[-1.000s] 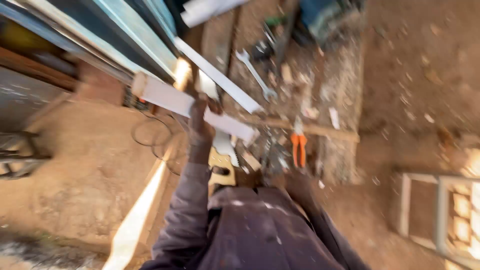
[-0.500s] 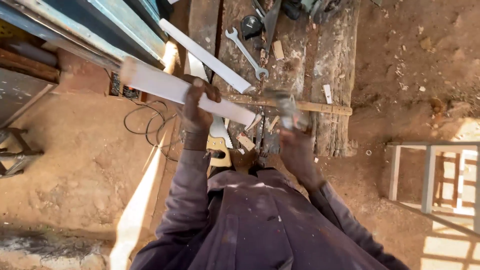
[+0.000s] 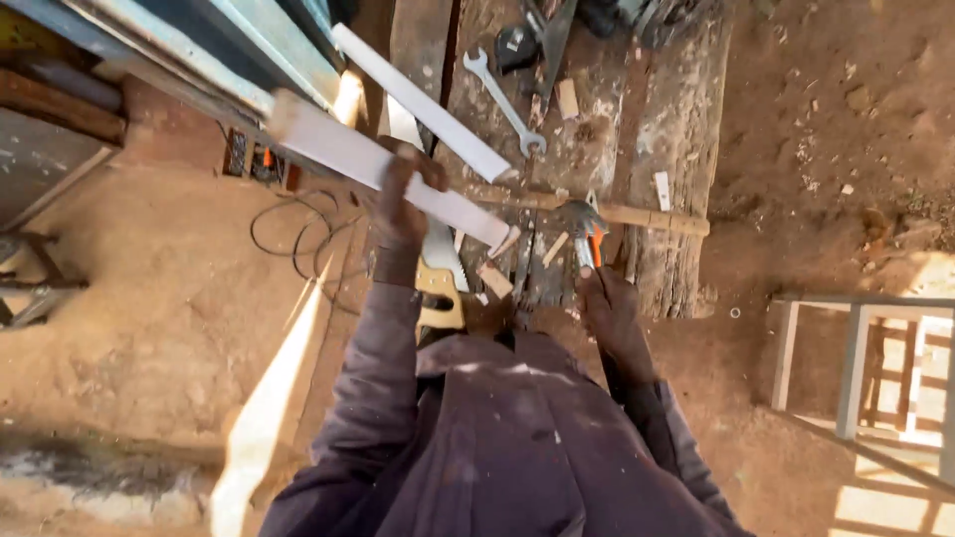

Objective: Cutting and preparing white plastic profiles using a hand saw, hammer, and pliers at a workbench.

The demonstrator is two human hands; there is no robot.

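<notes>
1. Since the earlier frames, the right hand (image 3: pixel 612 308) had come forward from near the body to the middle of the frame, and the view had steadied over the workbench (image 3: pixel 686 109).
2. That hand was closed around the orange handle of a hammer (image 3: pixel 587 224), whose head sat just right of the near end of the white board.
3. The left hand (image 3: pixel 403 199) was clamped round the white board (image 3: pixel 388 164), which ran from upper left down to centre with its lower end over the bench.
4. To do this well, by my judgement, the board should be held firm and level, with fingers well back from where the hammer would land.
5. A second white strip (image 3: pixel 418 99) lay just above and parallel, close enough to crowd the swing.
6. A handsaw (image 3: pixel 438 273) lay under the board; a spanner (image 3: pixel 502 99) and wood offcuts (image 3: pixel 567 97) lay scattered across the upper bench.
7. A looped cable (image 3: pixel 298 234) lay on the dirt floor at left; a metal frame (image 3: pixel 856 368) stood at lower right.
</notes>
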